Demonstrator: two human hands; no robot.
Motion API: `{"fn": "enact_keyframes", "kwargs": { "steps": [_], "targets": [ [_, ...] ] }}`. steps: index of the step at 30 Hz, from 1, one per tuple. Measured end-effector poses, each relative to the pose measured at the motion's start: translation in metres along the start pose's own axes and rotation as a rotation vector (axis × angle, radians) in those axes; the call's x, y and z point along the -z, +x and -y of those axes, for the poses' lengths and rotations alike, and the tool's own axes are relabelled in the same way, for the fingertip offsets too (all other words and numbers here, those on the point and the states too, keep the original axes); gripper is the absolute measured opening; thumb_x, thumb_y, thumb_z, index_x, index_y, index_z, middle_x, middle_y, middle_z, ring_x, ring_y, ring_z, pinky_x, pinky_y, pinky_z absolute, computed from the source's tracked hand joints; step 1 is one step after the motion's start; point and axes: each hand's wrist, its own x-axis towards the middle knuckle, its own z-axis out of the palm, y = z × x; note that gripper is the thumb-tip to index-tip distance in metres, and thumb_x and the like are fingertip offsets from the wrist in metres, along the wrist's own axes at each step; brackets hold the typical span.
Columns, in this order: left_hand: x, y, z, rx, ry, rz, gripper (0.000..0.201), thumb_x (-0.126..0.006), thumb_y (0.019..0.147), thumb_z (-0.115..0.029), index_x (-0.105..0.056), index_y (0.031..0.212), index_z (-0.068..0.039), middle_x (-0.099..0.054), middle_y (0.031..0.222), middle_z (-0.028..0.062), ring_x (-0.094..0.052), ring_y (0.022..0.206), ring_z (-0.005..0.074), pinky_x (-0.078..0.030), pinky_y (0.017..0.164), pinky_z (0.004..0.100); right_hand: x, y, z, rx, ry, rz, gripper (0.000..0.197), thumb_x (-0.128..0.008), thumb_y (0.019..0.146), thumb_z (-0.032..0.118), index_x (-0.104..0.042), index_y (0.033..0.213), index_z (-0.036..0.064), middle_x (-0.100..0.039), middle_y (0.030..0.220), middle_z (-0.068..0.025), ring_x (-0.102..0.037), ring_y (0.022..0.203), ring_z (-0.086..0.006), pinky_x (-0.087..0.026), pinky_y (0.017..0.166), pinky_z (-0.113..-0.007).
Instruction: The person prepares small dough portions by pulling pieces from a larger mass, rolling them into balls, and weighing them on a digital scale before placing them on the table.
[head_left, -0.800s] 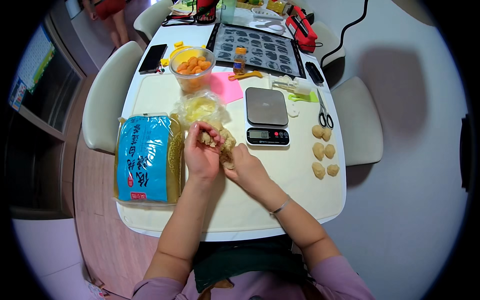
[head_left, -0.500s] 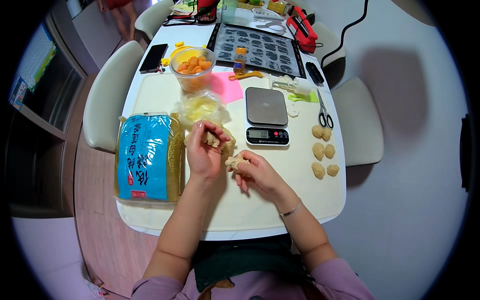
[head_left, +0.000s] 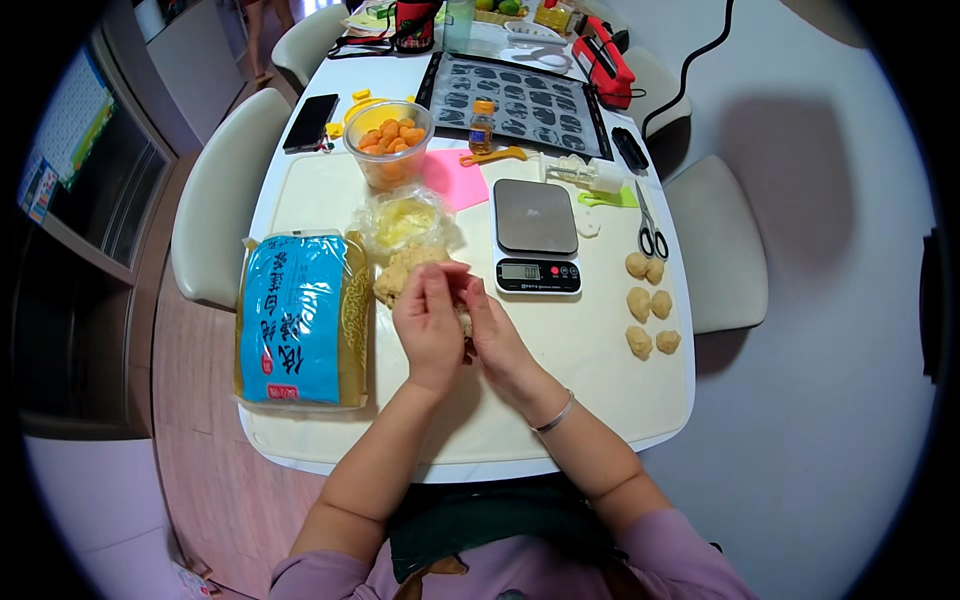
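Note:
My left hand [head_left: 428, 325] and my right hand [head_left: 498, 345] are cupped together over the cream mat [head_left: 480, 425]. Between the palms a small piece of dough [head_left: 464, 318] is pressed, mostly covered by the fingers. Right behind my left hand lies a larger lump of pale, crumbly dough [head_left: 405, 272], partly hidden by it. A clear plastic bag [head_left: 405, 222] with something pale yellow in it touches the lump's far side. To the right of my hands stands a digital kitchen scale [head_left: 536, 218], its plate bare. Several small dough balls [head_left: 638, 302] sit in pairs at the right.
At the left lies a large blue-labelled bag of yellowish paste [head_left: 290, 320]. Farther back are a tub of orange balls [head_left: 388, 150], a pink sheet [head_left: 458, 180], a small bottle [head_left: 481, 128], a black-edged baking mat [head_left: 520, 100] and scissors [head_left: 652, 235].
My hands were apart, each with dough in it; now they have come together around one piece. My left hand has moved off the larger lump, toward my right hand.

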Motion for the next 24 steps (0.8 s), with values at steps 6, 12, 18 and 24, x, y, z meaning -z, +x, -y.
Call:
{"fn": "enact_keyframes", "kwargs": {
  "steps": [6,12,18,24],
  "targets": [
    [0.002,0.019,-0.002,0.358,-0.731,-0.302,0.029,-0.041,0.099,-0.032,-0.049,0.089,-0.006,-0.050,0.080,0.0044,-0.047,0.068,0.0119,-0.045,0.062,0.0267,0.011,-0.001,0.008,-0.197,0.197,0.124,0.021,-0.060,0.089,0.025,-0.055,0.098,0.0066,-0.052,0.069,0.0029,-0.044,0.050,-0.0034,-0.036,0.044,-0.018],
    [0.018,0.029,0.000,0.461,-1.005,-0.426,0.027,-0.041,0.098,-0.030,-0.053,0.092,-0.006,-0.060,0.093,0.0089,-0.054,0.078,0.0156,-0.051,0.080,0.0318,0.009,0.001,0.013,-0.248,0.305,0.091,0.018,-0.058,0.087,0.013,-0.058,0.101,0.0024,-0.057,0.074,-0.0047,-0.057,0.060,-0.0122,-0.050,0.057,-0.025],
    [0.024,0.029,0.000,0.424,-1.032,-0.383,0.025,-0.043,0.096,-0.027,-0.055,0.091,-0.006,-0.061,0.092,0.0088,-0.055,0.078,0.0163,-0.051,0.080,0.0337,0.024,0.006,0.010,-0.277,0.385,0.236,0.018,-0.057,0.087,0.011,-0.059,0.102,0.0009,-0.063,0.086,-0.0106,-0.064,0.077,-0.0175,-0.053,0.066,-0.029],
    [0.028,0.032,0.005,0.438,-1.100,-0.388,0.025,-0.043,0.096,-0.027,-0.054,0.088,-0.005,-0.058,0.089,0.0082,-0.052,0.076,0.0163,-0.051,0.077,0.0333,0.030,0.009,0.007,-0.236,0.661,0.257,0.020,-0.059,0.088,0.017,-0.060,0.097,-0.0013,-0.065,0.097,-0.0151,-0.066,0.080,-0.0212,-0.055,0.069,-0.033]
  ]
}}
